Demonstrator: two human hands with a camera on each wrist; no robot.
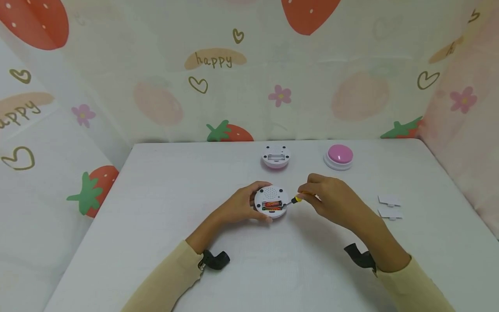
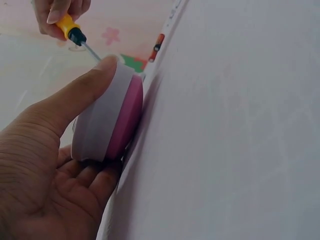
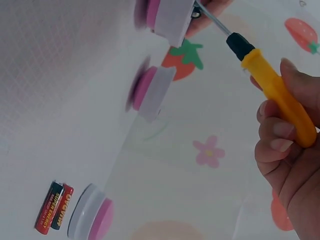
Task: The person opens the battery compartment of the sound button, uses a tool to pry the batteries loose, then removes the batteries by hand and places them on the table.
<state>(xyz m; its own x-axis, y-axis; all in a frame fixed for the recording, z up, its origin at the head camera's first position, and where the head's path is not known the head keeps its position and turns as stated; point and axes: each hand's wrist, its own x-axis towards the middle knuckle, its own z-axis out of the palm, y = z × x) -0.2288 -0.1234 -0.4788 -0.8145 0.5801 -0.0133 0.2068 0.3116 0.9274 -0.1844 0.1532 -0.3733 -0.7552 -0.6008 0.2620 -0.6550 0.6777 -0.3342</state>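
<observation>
Face down on the table lies a round white push button (image 1: pixel 277 190), its pink side (image 2: pixel 126 117) underneath. My left hand (image 1: pixel 239 206) grips it by the rim, thumb on the near side. Two orange-and-dark batteries (image 1: pixel 272 205) lie in its uncovered compartment. With my right hand (image 1: pixel 332 200) I hold a screwdriver (image 3: pixel 272 82) by its yellow handle. Its metal shaft (image 1: pixel 288 203) slants down to the right end of the compartment; the exact contact of the tip is too small to tell.
Behind stands another upturned button (image 1: pixel 276 162) with a bare battery slot. A pink-topped button (image 1: pixel 340 155) sits upright at back right, with two loose batteries (image 3: pixel 54 206) beside it, hidden in the head view. Two white covers (image 1: pixel 390 213) lie at right.
</observation>
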